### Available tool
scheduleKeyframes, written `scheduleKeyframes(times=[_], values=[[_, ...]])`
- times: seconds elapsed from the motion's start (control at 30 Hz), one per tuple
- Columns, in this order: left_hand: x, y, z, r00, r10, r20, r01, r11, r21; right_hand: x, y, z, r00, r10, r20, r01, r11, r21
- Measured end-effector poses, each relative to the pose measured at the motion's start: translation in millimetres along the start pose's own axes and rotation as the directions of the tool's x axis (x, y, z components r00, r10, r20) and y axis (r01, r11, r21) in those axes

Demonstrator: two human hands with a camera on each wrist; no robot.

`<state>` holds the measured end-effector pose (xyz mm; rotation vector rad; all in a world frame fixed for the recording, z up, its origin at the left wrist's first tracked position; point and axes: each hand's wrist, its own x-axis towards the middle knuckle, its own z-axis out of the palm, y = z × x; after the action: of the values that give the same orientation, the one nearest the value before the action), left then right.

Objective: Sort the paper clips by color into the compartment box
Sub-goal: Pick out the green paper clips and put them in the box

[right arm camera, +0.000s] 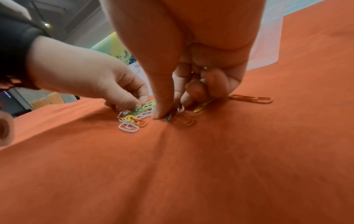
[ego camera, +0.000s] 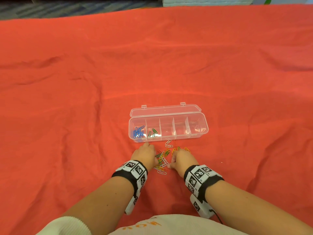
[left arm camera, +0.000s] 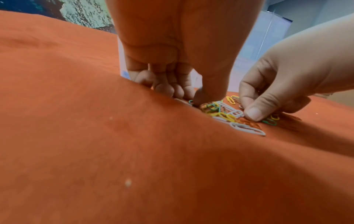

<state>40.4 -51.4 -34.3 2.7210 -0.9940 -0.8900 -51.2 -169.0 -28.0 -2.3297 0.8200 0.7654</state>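
A clear compartment box lies open on the red cloth. Blue clips fill its leftmost compartment and green clips lie in the second. The other compartments look empty. A mixed pile of paper clips lies just in front of the box, between my hands. My left hand has its fingers curled, and its thumb and forefinger pinch a green clip at the pile's left edge. My right hand is curled too, its thumb tip pressing another green clip against the cloth.
The box's lid lies flat behind it. Loose white clips and orange clips are scattered near the box's front wall. A single orange clip lies to the right of my right hand. Wrinkled red cloth covers the whole surface.
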Motion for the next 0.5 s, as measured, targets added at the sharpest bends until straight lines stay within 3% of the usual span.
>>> scheduleKeyframes(times=[0.13, 0.27, 0.33, 0.43, 0.5], values=[[-1.1, -0.1, -0.7, 1.000, 0.002, 0.019, -0.001, 1.000, -0.016, -0.8, -7.4, -8.2, 0.997, 0.046, 0.066, -0.045, 0.999, -0.011], [-3.2, -1.8, -0.8, 1.000, 0.004, 0.011, -0.003, 0.992, -0.127, -5.4, 0.8, -14.5, 0.989, -0.012, -0.150, 0.048, 0.970, 0.239], [-3.6, -2.3, -0.8, 1.000, 0.000, -0.005, -0.001, 0.982, -0.187, -4.8, 2.7, -15.5, 0.982, -0.006, -0.189, 0.062, 0.955, 0.289], [-3.7, -3.7, -2.0, 0.999, -0.006, -0.048, -0.007, 0.965, -0.264, 5.4, -2.0, -23.6, 0.996, -0.014, -0.088, 0.042, 0.945, 0.325], [-3.7, -5.5, -2.7, 0.997, -0.008, -0.074, -0.015, 0.954, -0.300, 10.3, -5.3, -30.8, 0.998, -0.042, 0.039, 0.034, 0.981, 0.193]])
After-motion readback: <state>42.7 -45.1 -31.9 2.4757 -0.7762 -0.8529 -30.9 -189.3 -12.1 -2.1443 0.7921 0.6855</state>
